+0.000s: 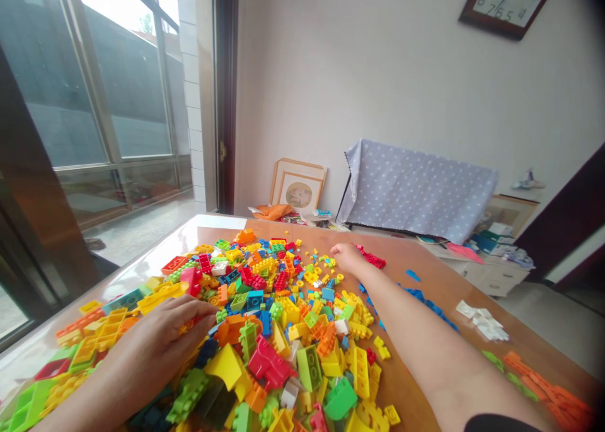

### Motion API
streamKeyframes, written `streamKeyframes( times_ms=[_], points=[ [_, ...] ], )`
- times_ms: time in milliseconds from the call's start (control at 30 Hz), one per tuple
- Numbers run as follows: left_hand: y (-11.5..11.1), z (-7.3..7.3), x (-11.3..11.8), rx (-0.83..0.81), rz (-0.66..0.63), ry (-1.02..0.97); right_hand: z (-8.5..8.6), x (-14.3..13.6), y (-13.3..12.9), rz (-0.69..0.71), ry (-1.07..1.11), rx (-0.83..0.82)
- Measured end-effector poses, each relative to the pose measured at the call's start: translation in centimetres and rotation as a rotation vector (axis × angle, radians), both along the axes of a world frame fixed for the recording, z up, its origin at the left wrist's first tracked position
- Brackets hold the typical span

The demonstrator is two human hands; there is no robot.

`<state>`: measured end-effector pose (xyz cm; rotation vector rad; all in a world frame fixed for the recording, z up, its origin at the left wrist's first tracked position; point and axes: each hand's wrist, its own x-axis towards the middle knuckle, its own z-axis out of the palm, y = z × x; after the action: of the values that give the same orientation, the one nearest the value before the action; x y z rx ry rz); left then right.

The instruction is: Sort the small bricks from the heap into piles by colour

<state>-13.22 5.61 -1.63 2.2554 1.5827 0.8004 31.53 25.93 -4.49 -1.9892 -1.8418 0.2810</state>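
Observation:
A large mixed heap of toy building bricks (pixel 255 299) in red, yellow, green, blue and orange covers much of the table. My left hand (pixel 177 325) lies over the heap's left side, fingers stretched forward and slightly bent, near a yellow piece (pixel 163 296) and a red brick (pixel 191 280). What lies under its palm is hidden. At the far edge of the heap, my right hand (pixel 347 257) has its fingers curled, and anything inside them is too small to make out. Just beside it sits a group of red bricks (pixel 372 256), partly behind the hand.
On the brown table (pixel 416 356), right of my forearm, lie separate groups of blue bricks (pixel 432 307), white bricks (pixel 483 320), green pieces (pixel 515 375) and orange pieces (pixel 551 391). Beyond the table stand a dotted cloth cover (pixel 416 186) and framed pictures (pixel 299 189). Windows are at left.

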Motion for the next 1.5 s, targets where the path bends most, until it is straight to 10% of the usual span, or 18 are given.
streamKeyframes(
  times_ms=[967, 1500],
  points=[
    [0.4, -0.6, -0.4, -0.043, -0.022, 0.039, -0.3, -1.6, -0.1, 0.102, 0.185, -0.248],
    [0.3, -0.6, -0.5, -0.029, -0.023, 0.05, -0.4, -2.4, 0.1, 0.046, 0.149, -0.092]
  ],
)
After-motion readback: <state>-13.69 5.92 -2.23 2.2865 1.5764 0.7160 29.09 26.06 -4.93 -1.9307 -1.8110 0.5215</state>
